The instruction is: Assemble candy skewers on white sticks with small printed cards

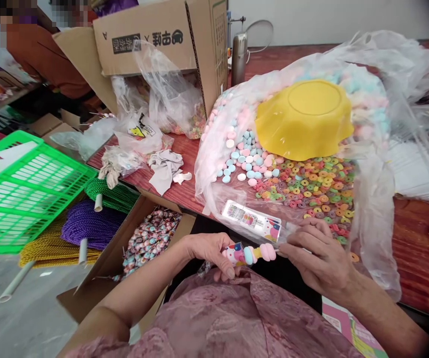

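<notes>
Fingers of my left hand (218,253) wrap round a candy skewer (251,255) of pink, pale blue and yellow pieces, with a colourful printed wrapper at its near end. My right hand (317,258) is closed in a pinch at the skewer's pink end; what lies between thumb and finger is hidden. Just beyond the hands, a white printed packet (252,220) rests at the table's edge. On clear plastic behind it lie ring-shaped gummies (319,186) and pastel egg-shaped candies (246,159).
An upturned yellow basin (304,119) sits on the candies. A large cardboard box (147,37) stands at the back left, near a metal flask (239,57). To the left are a green basket (31,194), coloured cord bundles (91,223) and a carton of strung candies (151,233). Another person (43,59) is beyond.
</notes>
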Action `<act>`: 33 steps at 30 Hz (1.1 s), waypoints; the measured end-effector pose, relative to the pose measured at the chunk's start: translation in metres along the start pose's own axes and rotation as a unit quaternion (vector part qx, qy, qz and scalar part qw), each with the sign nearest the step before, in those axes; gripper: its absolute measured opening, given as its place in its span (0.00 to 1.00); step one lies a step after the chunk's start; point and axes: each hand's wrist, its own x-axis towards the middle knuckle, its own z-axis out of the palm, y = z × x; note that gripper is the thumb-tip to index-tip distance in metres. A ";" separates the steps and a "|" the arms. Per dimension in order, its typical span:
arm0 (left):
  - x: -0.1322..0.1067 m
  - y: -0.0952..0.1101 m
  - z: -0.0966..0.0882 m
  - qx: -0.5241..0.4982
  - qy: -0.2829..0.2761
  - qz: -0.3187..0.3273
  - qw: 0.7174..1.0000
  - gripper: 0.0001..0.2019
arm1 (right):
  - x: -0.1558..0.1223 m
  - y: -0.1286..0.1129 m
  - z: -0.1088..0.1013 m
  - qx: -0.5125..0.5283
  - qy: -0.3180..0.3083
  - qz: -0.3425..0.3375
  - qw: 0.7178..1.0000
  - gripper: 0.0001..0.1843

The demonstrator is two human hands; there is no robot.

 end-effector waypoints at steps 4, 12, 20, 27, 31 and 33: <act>0.002 0.004 -0.001 0.038 -0.076 -0.021 0.996 0.25 | -0.002 0.001 0.001 -0.019 0.013 -0.024 0.999 0.13; 0.010 0.010 -0.006 0.040 -0.126 -0.044 0.990 0.28 | -0.004 -0.002 -0.001 -0.063 0.030 -0.069 0.995 0.12; 0.023 -0.004 0.000 0.082 -0.026 -0.023 0.996 0.27 | -0.006 -0.021 0.004 0.047 -0.012 0.019 0.999 0.13; 0.019 0.003 0.017 0.316 0.222 0.153 0.910 0.26 | -0.010 -0.016 0.001 0.053 0.001 0.088 0.995 0.07; 0.009 0.006 0.038 0.581 0.333 0.167 0.724 0.23 | -0.011 -0.014 0.007 0.049 0.025 0.104 0.993 0.08; 0.003 0.007 0.049 0.669 0.372 0.141 0.628 0.24 | -0.011 -0.014 0.010 0.070 0.043 0.120 0.989 0.09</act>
